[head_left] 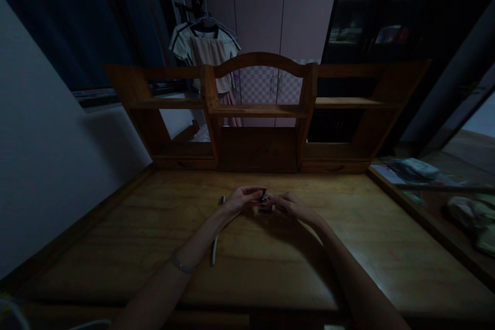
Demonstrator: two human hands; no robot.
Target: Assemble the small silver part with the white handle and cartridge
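Over the middle of the wooden desk (154, 237), my left hand (242, 199) and my right hand (290, 204) meet at a small dark object with a shiny part (265, 196). Its kind is too dim and small to make out. My left fingers close on it from the left, and my right fingertips pinch at its right side. Just below, between the hands, shows a small dark piece (265, 211); whether it belongs to the held object I cannot tell. A thin pale strip (214, 251) lies beside my left forearm, partly hidden by it, and a dark-tipped end shows above the wrist.
A wooden shelf unit (259, 111) with small drawers stands along the desk's back edge. At left is a white wall (38, 139). Beyond the right edge are bags and cloth (464, 214). Clothes (211, 51) hang behind the shelf, in front of a pale cupboard (259, 10).
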